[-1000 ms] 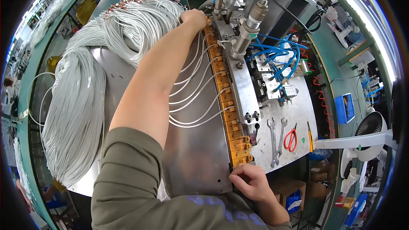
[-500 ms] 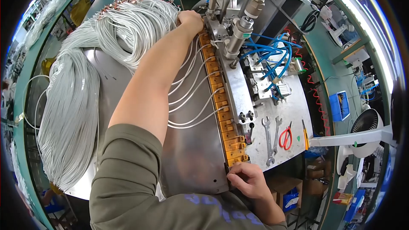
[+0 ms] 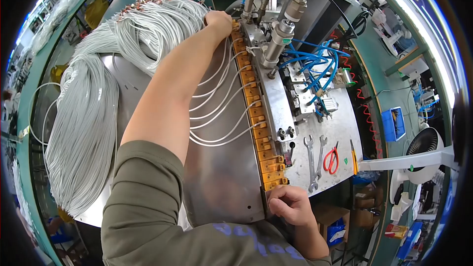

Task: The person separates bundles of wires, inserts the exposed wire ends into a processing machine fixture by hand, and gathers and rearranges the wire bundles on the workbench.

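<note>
My left hand (image 3: 218, 21) reaches to the far end of a row of orange fixture blocks (image 3: 256, 113), beside the metal press. Its fingers are curled, and what they pinch, if anything, is hidden. Several white cables (image 3: 217, 111) curve out from the blocks and pass beneath my left forearm. At the near end of the row rests my right hand (image 3: 291, 206), fingers bent inward and thumb near the index finger. It is close to the last orange block, and I cannot make out anything in it.
Big bundles of white cable (image 3: 81, 133) lie on the left of the metal table. A press with pneumatic cylinders (image 3: 281, 34) and blue hoses (image 3: 315, 64) stands right of the blocks. Wrenches (image 3: 311, 162), red-handled scissors (image 3: 331, 160) and a fan (image 3: 423, 150) are further right.
My left hand has shifted slightly at the far end of the row. My right hand has moved a little to the right, still beside the near end, fingers curled.
</note>
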The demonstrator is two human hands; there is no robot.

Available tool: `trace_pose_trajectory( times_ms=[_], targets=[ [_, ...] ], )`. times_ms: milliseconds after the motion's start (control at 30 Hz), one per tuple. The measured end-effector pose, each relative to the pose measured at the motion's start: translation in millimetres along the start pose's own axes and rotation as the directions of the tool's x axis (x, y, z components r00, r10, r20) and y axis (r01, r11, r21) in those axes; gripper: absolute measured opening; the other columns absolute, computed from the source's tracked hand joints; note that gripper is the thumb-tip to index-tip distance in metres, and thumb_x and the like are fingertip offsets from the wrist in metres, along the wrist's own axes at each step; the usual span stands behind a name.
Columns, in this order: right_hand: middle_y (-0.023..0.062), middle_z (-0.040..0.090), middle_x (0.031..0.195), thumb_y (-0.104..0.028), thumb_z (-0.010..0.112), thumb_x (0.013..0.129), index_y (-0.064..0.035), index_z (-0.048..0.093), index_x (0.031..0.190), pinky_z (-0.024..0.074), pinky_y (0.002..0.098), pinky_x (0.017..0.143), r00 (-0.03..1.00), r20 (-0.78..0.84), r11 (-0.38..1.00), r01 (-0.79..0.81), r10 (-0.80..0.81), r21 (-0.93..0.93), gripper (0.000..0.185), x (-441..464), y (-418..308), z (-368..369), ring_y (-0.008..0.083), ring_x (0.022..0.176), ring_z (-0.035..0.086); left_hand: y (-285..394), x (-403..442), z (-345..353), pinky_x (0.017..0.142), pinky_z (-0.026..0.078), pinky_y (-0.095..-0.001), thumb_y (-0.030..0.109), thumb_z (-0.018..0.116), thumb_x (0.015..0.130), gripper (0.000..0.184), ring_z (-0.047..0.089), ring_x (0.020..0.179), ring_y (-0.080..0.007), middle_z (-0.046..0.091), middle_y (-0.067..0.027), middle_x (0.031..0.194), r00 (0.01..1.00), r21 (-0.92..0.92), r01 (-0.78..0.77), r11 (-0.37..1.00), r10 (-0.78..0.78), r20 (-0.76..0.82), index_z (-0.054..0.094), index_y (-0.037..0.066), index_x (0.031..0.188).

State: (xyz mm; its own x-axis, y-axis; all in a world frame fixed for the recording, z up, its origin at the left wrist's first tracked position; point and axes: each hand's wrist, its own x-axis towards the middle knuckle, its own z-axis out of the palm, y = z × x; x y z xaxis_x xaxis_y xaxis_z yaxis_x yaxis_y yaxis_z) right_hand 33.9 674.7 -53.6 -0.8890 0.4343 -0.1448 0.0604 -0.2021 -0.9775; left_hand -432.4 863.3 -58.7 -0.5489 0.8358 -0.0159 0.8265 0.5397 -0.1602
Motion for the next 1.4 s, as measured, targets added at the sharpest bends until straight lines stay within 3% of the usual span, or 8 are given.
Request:
trace_pose_trajectory(
  times_ms=[100, 200, 400, 500, 700, 967, 1267, 1400],
  targets=[
    [0.0050, 0.057, 0.070, 0.002, 0.059, 0.086, 0.0025, 0.056, 0.080, 0.0392, 0.0207, 0.048, 1.000, 0.017, 1.000, 0.020, -0.021, 0.019, 0.007, 1, 2, -2, 0.0069, 0.056, 0.052, -6, -13, 3, 0.092, 0.046, -0.0387, 0.017, 0.058, 0.085, 0.024, 0.060, 0.106, -0.0305, 0.065, -0.0109, 0.109, 0.942, 0.193, 0.088, 0.977, -0.019, -0.334, 0.069, 0.013, 0.106],
    [0.0056, 0.057, 0.070, 0.003, 0.058, 0.087, 0.0027, 0.056, 0.080, 0.0387, 0.0211, 0.048, 0.999, 0.034, 0.999, 0.029, -0.030, 0.018, 0.007, 0, 4, -4, 0.0073, 0.055, 0.051, -30, -22, -18, 0.099, 0.038, -0.0426, 0.022, 0.055, 0.087, 0.025, 0.055, 0.108, -0.0315, 0.062, -0.0106, 0.111, 0.941, 0.272, -0.053, 0.961, 0.139, -0.308, 0.067, 0.014, 0.108],
    [0.0069, 0.057, 0.070, 0.003, 0.055, 0.088, 0.0032, 0.056, 0.081, 0.0381, 0.0220, 0.047, 0.998, 0.057, 0.996, 0.021, -0.026, 0.091, 0.007, 2, 1, -8, 0.0080, 0.054, 0.049, -69, -76, -48, 0.097, 0.019, -0.0727, 0.028, 0.055, 0.085, 0.047, 0.025, 0.134, -0.0508, 0.034, -0.0245, 0.144, 0.970, 0.183, 0.190, 0.964, -0.156, -0.189, 0.054, 0.014, 0.130],
    [0.0069, 0.057, 0.070, 0.002, 0.055, 0.088, 0.0031, 0.056, 0.081, 0.0383, 0.0218, 0.048, 0.998, 0.066, 0.996, 0.001, -0.007, 0.094, 0.008, 2, 1, -9, 0.0080, 0.054, 0.050, -70, -87, -42, 0.096, 0.012, -0.0773, 0.041, 0.053, 0.086, 0.061, 0.012, 0.135, -0.0573, 0.023, -0.0274, 0.149, 0.950, -0.159, 0.270, 0.950, -0.290, -0.119, 0.038, 0.022, 0.142],
    [0.0088, 0.060, 0.068, 0.000, 0.058, 0.087, 0.0026, 0.058, 0.078, 0.0414, 0.0229, 0.047, 0.977, 0.085, 0.976, -0.202, 0.195, 0.087, 0.009, 10, -13, -35, 0.0099, 0.053, 0.053, -63, -99, -27, 0.100, 0.020, -0.0731, 0.053, 0.058, 0.079, 0.075, 0.019, 0.135, -0.0527, 0.029, -0.0233, 0.147, 0.934, 0.029, 0.277, 0.960, -0.262, -0.241, 0.033, 0.025, 0.144],
    [-0.0036, 0.037, 0.063, -0.012, 0.053, 0.092, -0.0068, 0.049, 0.077, 0.0252, 0.0218, 0.046, 0.825, -0.501, 0.886, 0.004, 0.260, 0.465, 0.016, 54, 2, -136, 0.0073, 0.052, 0.034, -67, -66, -13, 0.097, 0.027, -0.0709, 0.035, 0.062, 0.076, 0.065, 0.032, 0.130, -0.0495, 0.042, -0.0226, 0.138, 0.925, 0.025, 0.211, 0.977, -0.191, -0.329, 0.044, 0.020, 0.136],
    [0.0053, 0.053, 0.061, 0.005, 0.051, 0.082, 0.0010, 0.053, 0.069, 0.0343, 0.0219, 0.047, 0.899, -0.430, 0.987, -0.135, 0.083, -0.092, 0.014, 22, -47, -50, 0.0082, 0.052, 0.046, -95, -17, -22, 0.097, 0.024, -0.0734, 0.025, 0.054, 0.081, 0.052, 0.033, 0.130, -0.0488, 0.043, -0.0202, 0.139, 0.943, -0.041, 0.209, 0.977, -0.213, -0.255, 0.051, 0.010, 0.130],
    [0.0086, 0.060, 0.068, 0.004, 0.063, 0.076, 0.0025, 0.060, 0.071, 0.0421, 0.0261, 0.052, 0.993, -0.117, 0.963, -0.048, 0.017, -0.266, 0.007, 9, -48, -12, 0.0132, 0.058, 0.056, -100, 3, -21, 0.098, 0.024, -0.0728, 0.029, 0.053, 0.081, 0.057, 0.029, 0.133, -0.0457, 0.037, -0.0176, 0.144, 0.950, -0.007, 0.246, 0.969, -0.243, -0.195, 0.045, 0.013, 0.135]
  ],
)
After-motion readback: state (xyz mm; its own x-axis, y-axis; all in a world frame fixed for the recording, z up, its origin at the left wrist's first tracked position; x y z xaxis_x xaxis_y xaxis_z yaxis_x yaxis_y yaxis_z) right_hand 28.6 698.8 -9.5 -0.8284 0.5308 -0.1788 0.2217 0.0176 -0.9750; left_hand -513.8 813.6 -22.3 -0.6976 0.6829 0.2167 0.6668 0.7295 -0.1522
